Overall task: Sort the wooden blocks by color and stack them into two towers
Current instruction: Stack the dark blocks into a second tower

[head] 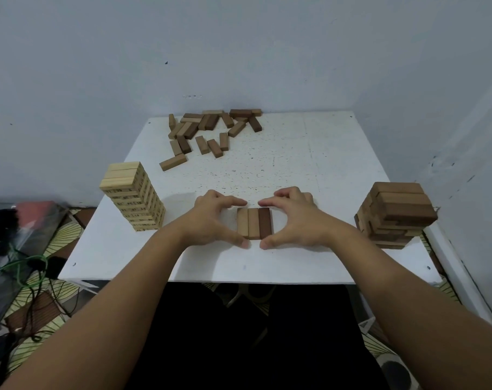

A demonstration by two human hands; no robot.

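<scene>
Three wooden blocks [254,223] lie side by side flat on the white table [323,164], two tan and one dark brown on the right. My left hand [215,220] and my right hand [292,220] frame this row from either side, with index fingers at its far end and thumbs at its near end. A tall tower of pale blocks [133,197] stands at the left. At the right stands a shorter tower of brown blocks [395,213]. A loose pile of brown and tan blocks [208,130] lies at the table's far edge.
Grey walls close in behind and to the right of the table. Cables [28,266] and a patterned floor covering lie to the left below the table. The table's near edge runs just before my forearms.
</scene>
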